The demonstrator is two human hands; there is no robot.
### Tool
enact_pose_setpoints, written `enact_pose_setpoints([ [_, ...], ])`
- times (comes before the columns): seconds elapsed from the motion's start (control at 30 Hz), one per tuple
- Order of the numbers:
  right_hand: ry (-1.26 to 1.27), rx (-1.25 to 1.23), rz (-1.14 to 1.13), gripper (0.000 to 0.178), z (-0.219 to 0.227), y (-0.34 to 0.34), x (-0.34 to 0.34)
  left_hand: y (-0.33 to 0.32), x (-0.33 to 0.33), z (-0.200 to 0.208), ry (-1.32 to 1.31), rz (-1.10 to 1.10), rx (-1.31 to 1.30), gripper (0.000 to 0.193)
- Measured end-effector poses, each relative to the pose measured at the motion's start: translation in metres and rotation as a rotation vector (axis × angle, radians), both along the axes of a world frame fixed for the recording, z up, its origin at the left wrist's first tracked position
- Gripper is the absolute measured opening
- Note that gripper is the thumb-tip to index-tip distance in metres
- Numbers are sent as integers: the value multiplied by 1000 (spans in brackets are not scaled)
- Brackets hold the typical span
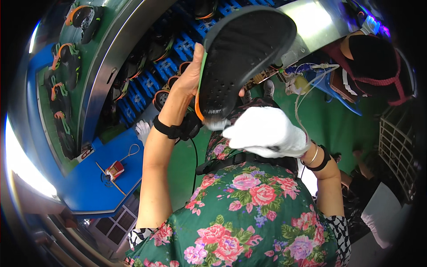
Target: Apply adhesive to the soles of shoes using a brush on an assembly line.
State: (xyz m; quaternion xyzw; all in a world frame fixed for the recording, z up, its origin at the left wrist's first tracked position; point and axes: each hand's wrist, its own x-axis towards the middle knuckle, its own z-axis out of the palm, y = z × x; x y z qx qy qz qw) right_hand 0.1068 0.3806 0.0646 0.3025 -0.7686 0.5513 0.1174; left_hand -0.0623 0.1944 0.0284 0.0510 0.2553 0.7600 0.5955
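Observation:
A black sandal (244, 49) with green and orange edging is held up in front of me, its wide end at the top and its narrow end toward my body. My bare left hand (192, 73) grips it along its left edge; some fingers are hidden behind it. My right hand (267, 132), in a white glove, is closed at the sandal's lower end. From its fingertips a small brush (216, 124) sticks out, pale and partly blurred, with its bristles against the black surface. The glove hides the brush's handle.
Metal-edged conveyor (100, 75) at left carries several sandals (66, 58). Blue racks (142, 89) with more sandals stand beyond my left hand. A blue table (84, 191) holds a small red container (115, 170) with a stick across it. Another person (373, 66) works at the far right.

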Motion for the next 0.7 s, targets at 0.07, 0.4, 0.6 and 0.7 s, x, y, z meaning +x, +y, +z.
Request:
enact_pose_setpoints([
  [0.07,-138,-414,177,25,6,5,-6,-5,1,-3,-7,-66,-19,103],
  [0.4,-52,-237,116,25,1,13,-20,16,2,11,320,-90,-575,78],
  [0.6,-120,-200,175,17,6,20,-16,21,-15,2,182,-224,-561,77],
  [0.7,-355,-485,27,10,5,27,-14,16,-8,10,-225,-98,-370,88],
])
